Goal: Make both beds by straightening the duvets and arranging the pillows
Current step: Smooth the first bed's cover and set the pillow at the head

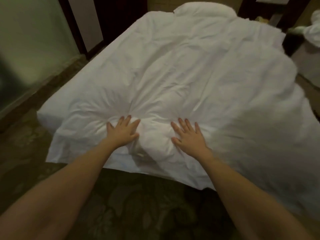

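The duvet lies spread over the near bed, covering it from the foot edge to the pillow at the far end. Its long axis runs from the near foot edge away toward the pillow, slightly angled to the right. The right side overhangs the mattress more than the left, so the duvet probably sits off-centre.

Both hands are flat, fingers straight and splayed, pressing on a bunched ridge of filling near the foot edge. The left hand bears on the left of the ridge, the right hand on its right. Neither grasps fabric. This placement suits flattening the lump outward.

A second bed shows at far right, its covers still rumpled. Patterned carpet lies below.
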The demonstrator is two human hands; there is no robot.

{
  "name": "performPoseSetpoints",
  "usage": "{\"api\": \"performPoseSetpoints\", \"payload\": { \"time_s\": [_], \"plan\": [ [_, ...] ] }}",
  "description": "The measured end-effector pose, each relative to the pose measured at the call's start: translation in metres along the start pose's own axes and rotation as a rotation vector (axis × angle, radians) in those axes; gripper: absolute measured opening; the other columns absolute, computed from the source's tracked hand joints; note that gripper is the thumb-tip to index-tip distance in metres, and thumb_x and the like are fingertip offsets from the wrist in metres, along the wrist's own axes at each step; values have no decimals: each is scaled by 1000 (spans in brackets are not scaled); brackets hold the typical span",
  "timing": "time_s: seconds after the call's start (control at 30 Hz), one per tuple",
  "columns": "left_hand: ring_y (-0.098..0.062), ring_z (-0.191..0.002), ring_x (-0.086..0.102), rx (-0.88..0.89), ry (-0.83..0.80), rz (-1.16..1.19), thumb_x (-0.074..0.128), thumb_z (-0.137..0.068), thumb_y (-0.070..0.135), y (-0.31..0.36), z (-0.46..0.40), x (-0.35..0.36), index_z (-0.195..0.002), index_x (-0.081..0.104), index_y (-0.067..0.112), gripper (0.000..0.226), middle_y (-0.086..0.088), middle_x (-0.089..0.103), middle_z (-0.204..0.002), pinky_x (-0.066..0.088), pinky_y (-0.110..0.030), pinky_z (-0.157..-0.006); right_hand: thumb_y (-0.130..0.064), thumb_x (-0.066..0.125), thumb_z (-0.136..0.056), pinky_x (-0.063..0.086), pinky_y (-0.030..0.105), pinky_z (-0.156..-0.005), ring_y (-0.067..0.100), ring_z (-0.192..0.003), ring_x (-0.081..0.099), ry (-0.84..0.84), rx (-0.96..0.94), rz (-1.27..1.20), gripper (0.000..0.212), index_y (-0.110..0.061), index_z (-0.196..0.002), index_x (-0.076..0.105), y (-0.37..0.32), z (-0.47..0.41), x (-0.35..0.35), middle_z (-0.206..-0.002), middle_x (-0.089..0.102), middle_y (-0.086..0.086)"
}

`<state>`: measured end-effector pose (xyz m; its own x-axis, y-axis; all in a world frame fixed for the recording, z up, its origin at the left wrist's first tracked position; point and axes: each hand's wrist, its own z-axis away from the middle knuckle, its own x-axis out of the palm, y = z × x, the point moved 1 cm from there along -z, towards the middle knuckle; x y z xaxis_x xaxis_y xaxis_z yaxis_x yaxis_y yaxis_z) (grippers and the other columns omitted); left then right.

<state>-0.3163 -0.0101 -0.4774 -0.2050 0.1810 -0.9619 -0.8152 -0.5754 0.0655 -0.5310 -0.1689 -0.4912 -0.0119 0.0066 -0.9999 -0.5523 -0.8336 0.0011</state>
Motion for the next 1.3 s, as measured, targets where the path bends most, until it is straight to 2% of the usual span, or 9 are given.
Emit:
{"api": "performPoseSetpoints", "payload": {
  "time_s": [0.07, 0.17, 0.27, 0.37, 0.53, 0.73, 0.93, 1.3],
  "plan": [
    [-23, -142, 21, 55, -39, 85, 42, -97, 45, -5, 11, -26, -147, 27, 35, 54, 0, 20, -157, 23, -52, -112, -48, 32, -97, 7, 47, -115, 15, -146, 9, -96, 33, -65, 56, -34, -150, 19, -4, 1, -38, -160, 11, -5],
    [-24, -132, 39, 88, 2, 182, 48, -96, 34, -9, 28, -82, -143, 40, 28, 48, -2, 40, -147, 36, -39, -105, -44, 34, -99, 11, 47, -115, 13, -145, 11, -121, 58, -87, 53, -31, -149, 23, -5, 7, -101, -159, 15, -4],
    [-24, -132, 39, 66, -8, 201, 48, -95, 29, -10, 44, -145, -142, 41, 28, 47, -2, 38, -148, 38, -40, -104, -46, 31, -100, 11, 44, -114, 16, -146, 10, -158, 60, -21, 53, -31, -150, 21, -3, 9, -159, -160, 10, -2],
    [-24, -130, 40, 63, -13, 177, 48, -95, 29, -10, 52, -203, -141, 41, 28, 46, -3, 38, -147, 39, -39, -102, -44, 31, -101, 7, 46, -116, 16, -147, 5, -191, 111, -97, 53, -31, -150, 20, 0, 2, -214, -160, 8, -4],
    [-25, -130, 40, 50, 22, 149, 48, -96, 31, -8, 40, -274, -141, 41, 27, 46, -4, 40, -146, 39, -40, -101, -44, 31, -101, 4, 47, -116, 14, -147, 5, -153, 147, -114, 53, -30, -150, 20, 9, -16, -274, -160, 13, -5],
    [-24, -129, 42, 57, 35, 163, 48, -95, 31, 8, 2, -308, -141, 41, 26, 46, -3, 41, -145, 41, -40, -100, -46, 30, -101, 1, 46, -116, 12, -147, 4, -159, 106, -116, 54, -30, -151, 19, 24, -57, -299, -159, 13, -6],
    [-24, -130, 40, -8, 48, 206, 48, -96, 31, 3, -54, -323, -142, 38, 25, 48, -3, 41, -146, 40, -39, -101, -46, 30, -101, 1, 46, -116, 12, -147, 4, -158, 48, -155, 54, -30, -151, 19, 45, -145, -305, -160, 13, -6],
    [-25, -129, 40, -101, 34, 267, 47, -97, 33, -60, -136, -342, -142, 37, 26, 47, -2, 42, -145, 40, -40, -100, -46, 32, -100, 3, 45, -116, 13, -146, 10, -202, -7, -116, 53, -29, -150, 22, 31, -272, -299, -159, 17, -6]
  ]
}}
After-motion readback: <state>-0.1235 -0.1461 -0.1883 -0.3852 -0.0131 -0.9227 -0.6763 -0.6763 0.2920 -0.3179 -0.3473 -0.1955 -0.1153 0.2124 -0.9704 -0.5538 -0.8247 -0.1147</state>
